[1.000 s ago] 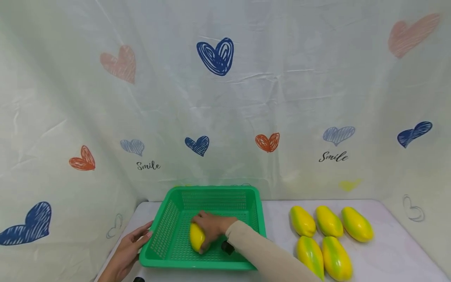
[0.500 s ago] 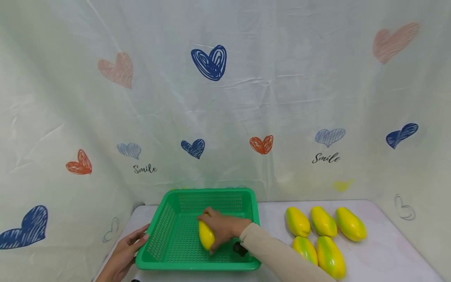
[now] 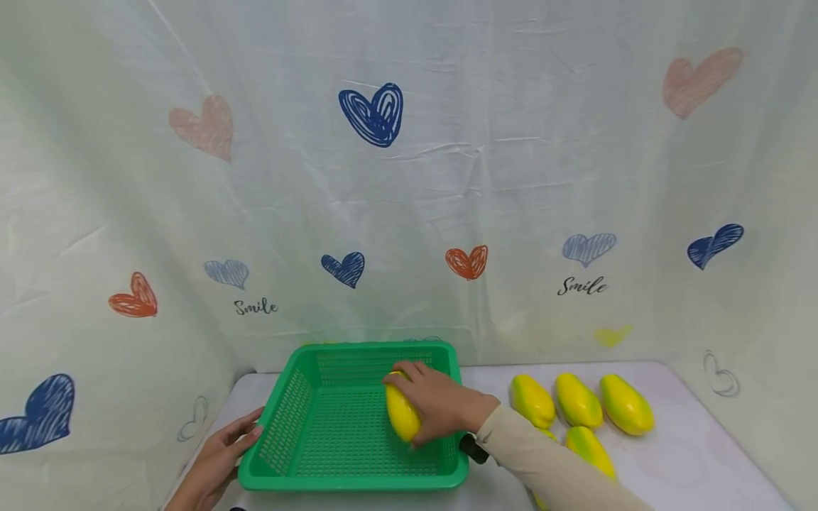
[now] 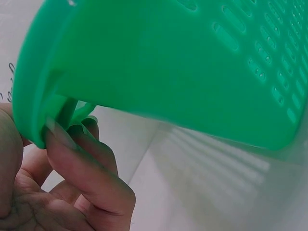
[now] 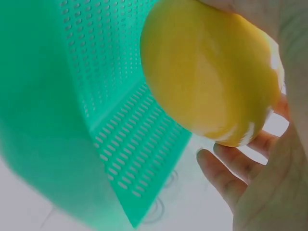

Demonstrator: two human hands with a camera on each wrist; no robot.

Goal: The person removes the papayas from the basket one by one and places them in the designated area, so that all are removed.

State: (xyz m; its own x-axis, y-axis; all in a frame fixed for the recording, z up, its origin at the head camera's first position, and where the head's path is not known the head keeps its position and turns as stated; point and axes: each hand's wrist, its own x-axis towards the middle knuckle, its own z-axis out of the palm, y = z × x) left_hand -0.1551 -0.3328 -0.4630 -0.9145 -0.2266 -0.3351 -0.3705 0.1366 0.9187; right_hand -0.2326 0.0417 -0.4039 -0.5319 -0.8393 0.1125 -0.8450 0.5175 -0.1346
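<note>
In the head view, a green plastic basket (image 3: 354, 482) with slotted sides stands on the table. My left hand (image 3: 220, 454) holds its left rim; in the left wrist view the fingers (image 4: 89, 175) curl up under the rim's edge. My right hand (image 3: 441, 401) grips a yellow papaya (image 3: 401, 411) from above, over the right half of the basket. The right wrist view shows the papaya (image 5: 207, 72) large and smooth between thumb and fingers, beside the basket wall (image 5: 38, 96). The papaya's far side is hidden.
Right of the basket, several yellow-green papayas lie in two rows, among them a back-row papaya (image 3: 626, 404) and a front one (image 3: 588, 451). My right sleeve (image 3: 549, 461) partly covers the front row. A white curtain (image 3: 409, 199) printed with hearts hangs behind the table (image 3: 690, 454).
My right hand has moved right and a little up with the papaya, from the basket's middle toward its right side. The left hand keeps its hold on the rim. The head view has shifted slightly.
</note>
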